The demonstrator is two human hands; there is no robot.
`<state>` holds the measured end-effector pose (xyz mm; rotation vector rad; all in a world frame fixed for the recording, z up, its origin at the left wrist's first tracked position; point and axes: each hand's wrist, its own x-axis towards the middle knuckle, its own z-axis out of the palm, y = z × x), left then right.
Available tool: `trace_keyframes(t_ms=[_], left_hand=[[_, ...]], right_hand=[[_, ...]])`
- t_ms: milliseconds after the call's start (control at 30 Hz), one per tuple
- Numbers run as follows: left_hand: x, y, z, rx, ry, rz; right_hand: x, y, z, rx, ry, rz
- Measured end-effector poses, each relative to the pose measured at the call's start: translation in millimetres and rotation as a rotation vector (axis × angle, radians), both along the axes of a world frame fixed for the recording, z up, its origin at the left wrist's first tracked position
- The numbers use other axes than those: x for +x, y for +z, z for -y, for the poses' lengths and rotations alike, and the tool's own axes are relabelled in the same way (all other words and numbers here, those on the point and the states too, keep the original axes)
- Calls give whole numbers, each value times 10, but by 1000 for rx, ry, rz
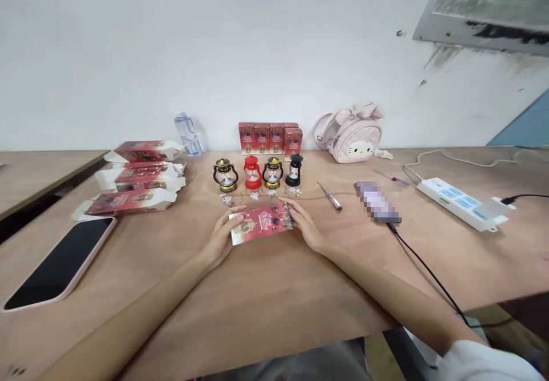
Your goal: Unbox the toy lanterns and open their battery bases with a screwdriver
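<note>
Between my two hands is a red printed gift box [266, 225] with white lettering, held tilted over the table. My left hand [223, 233] grips its left end, thumb on the printed face. At the opposite end, my right hand [305, 225] closes on the box's edge. Just beyond stand small lanterns in a row: a bronze one [225, 175], a red one [253, 173], another bronze one [272, 173] and a black one [294, 171]. Small clear packets with white bits [255, 195] lie in front of them.
Opened red boxes [132, 201] lie at left beside a phone [60, 264]. Closed red boxes [262, 139], a water bottle [187, 134] and a pink bag [355, 135] stand by the wall. Rightward are a screwdriver [329, 195], a charging phone [377, 202] and a power strip [461, 202].
</note>
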<state>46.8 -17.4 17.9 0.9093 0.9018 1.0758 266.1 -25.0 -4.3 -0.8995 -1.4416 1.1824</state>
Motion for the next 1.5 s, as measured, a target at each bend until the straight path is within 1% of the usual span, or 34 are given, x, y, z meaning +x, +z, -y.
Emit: trace_keyframes(t_ms=[133,233,400,533,667,800,900,967,1067,1133,1200,1300,1333,1400,1500], left_hand=[[-15,-20,-26,16,13,6],[-9,-16,-19,20,14,-4],[-6,4,0,18,4,-12],[-6,14,2,27,-1,-29],[4,19,4,41,-7,-37],[8,4,10,85,14,-16],[-8,-9,10,179,-21,-3],[-27,-6,4,221,-29,-23],[-52,12,-4,182,-31,-83],[-57,24,-3,174,-76,-125],[-48,27,5,243,-134,-219],[-15,12,29,382,-180,-415],[-4,5,38,409,-180,-461],[11,-10,49,432,-155,-517],[11,-21,49,418,-95,-555]], right_hand=[[91,42,26,-99,174,-100],[133,34,15,-115,235,-134],[176,17,-8,-85,247,-108],[185,52,-3,-42,267,-81],[163,72,1,-9,237,-37],[119,42,26,21,198,-23],[78,30,88,149,102,46],[53,33,137,307,25,173],[25,37,180,562,-3,328],[23,32,177,635,-52,359],[38,23,156,604,-130,364],[79,-1,103,461,-174,282],[91,-12,82,386,-168,215],[108,-35,37,184,-128,47],[121,-55,-35,-110,7,-169]])
